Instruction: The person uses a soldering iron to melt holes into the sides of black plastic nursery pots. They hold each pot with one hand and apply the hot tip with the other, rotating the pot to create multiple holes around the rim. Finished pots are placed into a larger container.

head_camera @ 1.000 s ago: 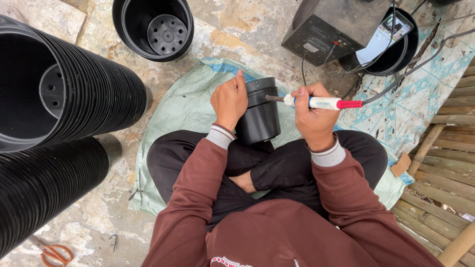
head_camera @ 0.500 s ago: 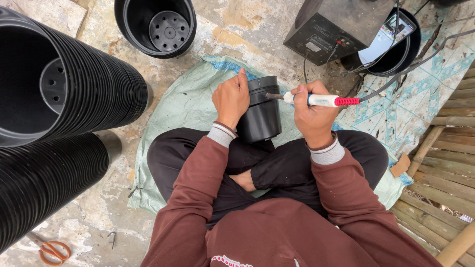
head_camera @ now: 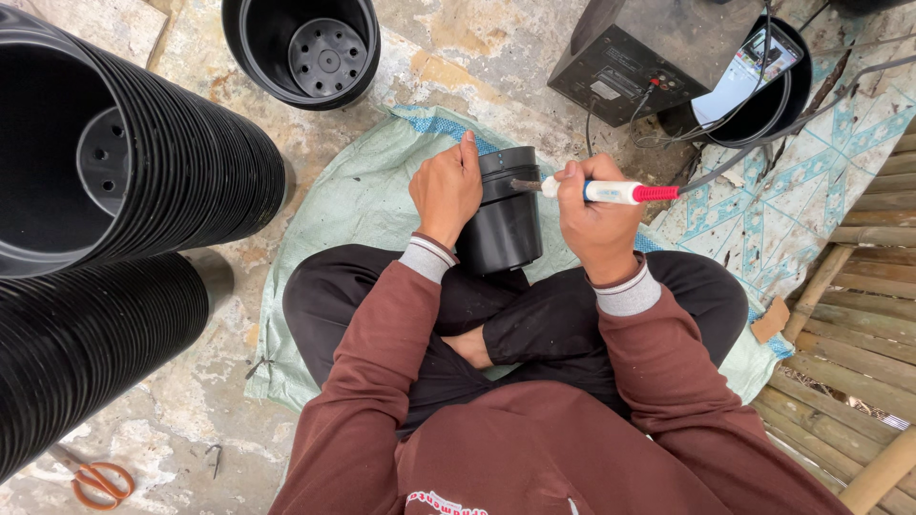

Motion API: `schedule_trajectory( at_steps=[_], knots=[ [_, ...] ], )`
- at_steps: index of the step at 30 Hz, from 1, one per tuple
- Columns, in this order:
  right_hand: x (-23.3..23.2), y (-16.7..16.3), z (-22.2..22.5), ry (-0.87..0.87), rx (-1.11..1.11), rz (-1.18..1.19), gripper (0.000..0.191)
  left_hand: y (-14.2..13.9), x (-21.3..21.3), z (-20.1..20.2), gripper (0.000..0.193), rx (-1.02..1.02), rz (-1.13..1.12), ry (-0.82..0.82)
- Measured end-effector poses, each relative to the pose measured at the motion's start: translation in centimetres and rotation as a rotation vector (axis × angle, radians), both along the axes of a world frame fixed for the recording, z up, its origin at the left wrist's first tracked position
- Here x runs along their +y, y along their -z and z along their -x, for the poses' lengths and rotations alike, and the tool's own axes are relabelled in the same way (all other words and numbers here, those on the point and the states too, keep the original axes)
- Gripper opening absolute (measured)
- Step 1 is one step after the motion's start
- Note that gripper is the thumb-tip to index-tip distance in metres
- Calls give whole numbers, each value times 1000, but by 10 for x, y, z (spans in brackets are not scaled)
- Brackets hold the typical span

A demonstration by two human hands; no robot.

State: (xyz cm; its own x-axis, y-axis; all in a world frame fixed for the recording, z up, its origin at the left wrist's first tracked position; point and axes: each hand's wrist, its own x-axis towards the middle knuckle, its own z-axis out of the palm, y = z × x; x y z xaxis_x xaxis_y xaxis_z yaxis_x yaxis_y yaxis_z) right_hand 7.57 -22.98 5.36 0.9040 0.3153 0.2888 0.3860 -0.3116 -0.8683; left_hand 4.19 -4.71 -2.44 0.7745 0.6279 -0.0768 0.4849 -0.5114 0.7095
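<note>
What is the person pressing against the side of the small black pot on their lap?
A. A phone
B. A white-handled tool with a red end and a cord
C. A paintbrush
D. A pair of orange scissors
B: the right hand holds a white-handled tool with a red end, its metal tip against the upper side of the black pot, which the left hand steadies; the orange scissors lie on the ground.

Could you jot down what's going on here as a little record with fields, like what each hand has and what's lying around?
Left hand: grips the small black plastic pot lying on its side on the lap
Right hand: holds a soldering iron, tip at the pot's rim
Seat: green woven sack on stone floor
Left side: two long stacks of black pots
Ahead: single upright pot, black speaker box, phone
Floor corner: orange scissors
</note>
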Motion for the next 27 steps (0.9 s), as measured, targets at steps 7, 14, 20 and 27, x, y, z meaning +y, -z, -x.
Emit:
schedule_trajectory(
  at_steps=[7, 14, 20, 27],
  knots=[
    [6, 0, -5, -37, 13, 30, 19, 0, 0, 1, 60, -7, -16, -5],
    [11, 5, -6, -1, 25, 79, 21, 1, 0, 1, 58, -1, -35, -5],
    [13, 5, -5, -40, 1, 24, 21, 2, 3, 0, 58, 8, -16, -15],
    [17, 7, -4, -40, -28, 35, 19, 2, 4, -1, 60, 29, -3, -10]
  ],
)
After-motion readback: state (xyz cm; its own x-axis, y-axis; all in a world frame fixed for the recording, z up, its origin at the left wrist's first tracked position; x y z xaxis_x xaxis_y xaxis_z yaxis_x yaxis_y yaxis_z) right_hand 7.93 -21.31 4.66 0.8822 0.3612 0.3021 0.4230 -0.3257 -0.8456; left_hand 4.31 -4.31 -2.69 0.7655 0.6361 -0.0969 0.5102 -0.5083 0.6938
